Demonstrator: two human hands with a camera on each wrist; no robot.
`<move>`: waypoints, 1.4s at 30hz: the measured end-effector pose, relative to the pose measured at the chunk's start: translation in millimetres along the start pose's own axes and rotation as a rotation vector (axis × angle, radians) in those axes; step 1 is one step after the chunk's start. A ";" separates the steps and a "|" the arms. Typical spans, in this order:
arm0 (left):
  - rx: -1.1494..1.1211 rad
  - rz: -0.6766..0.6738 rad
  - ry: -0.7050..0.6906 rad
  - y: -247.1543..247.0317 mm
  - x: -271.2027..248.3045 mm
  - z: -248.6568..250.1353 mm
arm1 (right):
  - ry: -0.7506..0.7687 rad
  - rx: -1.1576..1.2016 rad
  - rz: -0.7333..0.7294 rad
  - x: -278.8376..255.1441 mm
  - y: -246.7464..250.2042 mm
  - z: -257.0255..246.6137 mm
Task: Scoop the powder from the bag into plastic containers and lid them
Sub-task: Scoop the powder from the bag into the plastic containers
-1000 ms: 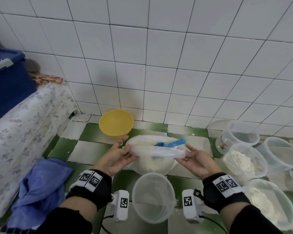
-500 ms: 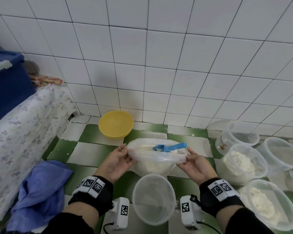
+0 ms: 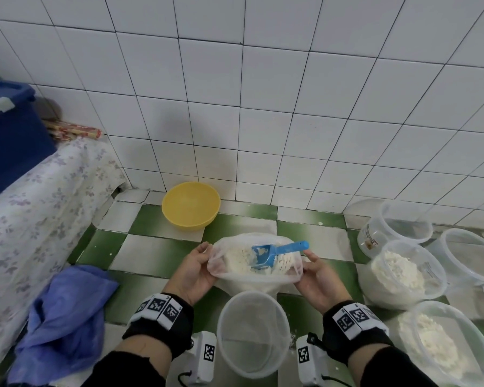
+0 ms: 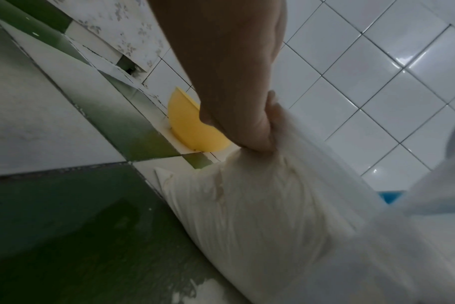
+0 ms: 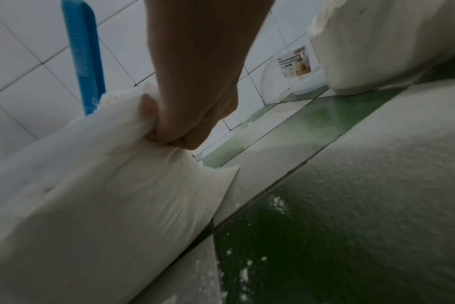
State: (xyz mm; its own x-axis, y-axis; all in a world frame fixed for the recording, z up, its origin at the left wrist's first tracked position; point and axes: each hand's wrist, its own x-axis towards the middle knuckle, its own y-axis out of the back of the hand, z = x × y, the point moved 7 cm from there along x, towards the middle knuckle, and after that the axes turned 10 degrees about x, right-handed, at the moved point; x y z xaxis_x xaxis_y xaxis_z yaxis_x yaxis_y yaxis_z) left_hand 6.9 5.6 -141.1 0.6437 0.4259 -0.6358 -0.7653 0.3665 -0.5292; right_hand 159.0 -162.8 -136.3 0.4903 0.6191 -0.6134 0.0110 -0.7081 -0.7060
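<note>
A clear plastic bag (image 3: 252, 282) of white powder sits on the green and white floor tiles, its mouth held wide. My left hand (image 3: 196, 268) grips the bag's left rim (image 4: 278, 156); my right hand (image 3: 315, 270) grips the right rim (image 5: 133, 131). A blue scoop (image 3: 266, 255) lies inside on the powder, its handle (image 5: 85, 55) sticking out to the right. An empty clear container (image 3: 253, 333) stands just in front of the bag, between my wrists. Two containers with powder (image 3: 400, 272) (image 3: 442, 342) stand to the right.
A yellow bowl (image 3: 191, 204) sits by the tiled wall behind the bag. More empty clear containers (image 3: 403, 222) (image 3: 470, 254) stand at the far right. A blue cloth (image 3: 65, 317) lies at the left beside a flowered cover (image 3: 31, 208) with a dark blue box (image 3: 9, 135) on it.
Both hands have pulled the bag's rim apart and down, so its mouth stands wider and the scoop and powder show. The view has tilted a little lower.
</note>
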 end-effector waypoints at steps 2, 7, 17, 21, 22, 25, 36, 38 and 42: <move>-0.021 0.008 -0.009 0.3 2.0 0.6 | 0.001 0.008 0.010 3.9 7.0 -1.1; -0.045 -0.013 -0.030 -1.1 6.2 5.3 | 0.035 0.047 0.040 7.1 16.4 -12.6; 0.376 0.063 -0.065 0.8 3.5 15.5 | 0.050 -0.236 0.033 12.9 13.9 -15.3; 0.598 0.040 -0.189 -9.8 -2.1 33.5 | 0.121 -0.450 0.008 8.8 -4.6 -32.7; 0.662 0.033 -0.214 -13.6 -3.3 37.5 | 0.127 -0.496 0.003 8.0 -9.7 -35.5; 0.769 0.040 -0.289 -22.7 -4.1 47.4 | 0.155 -0.621 -0.007 8.0 -23.9 -42.6; 0.858 0.067 -0.311 -33.6 -1.9 55.6 | 0.531 -0.674 0.018 -1.2 -61.1 -77.4; 0.869 0.074 -0.311 -32.7 -2.2 55.8 | 0.525 -0.747 0.017 -2.3 -62.7 -75.7; 0.913 0.078 -0.311 -31.6 -5.6 55.1 | 0.511 -0.893 0.043 -6.7 -60.3 -73.0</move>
State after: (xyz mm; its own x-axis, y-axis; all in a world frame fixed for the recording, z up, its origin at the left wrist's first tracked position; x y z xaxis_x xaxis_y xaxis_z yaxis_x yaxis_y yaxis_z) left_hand 27.9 37.2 -89.8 0.6651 0.6280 -0.4041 -0.5894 0.7737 0.2323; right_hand 218.6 -149.1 -63.8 0.8153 0.5169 -0.2610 0.5264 -0.8494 -0.0381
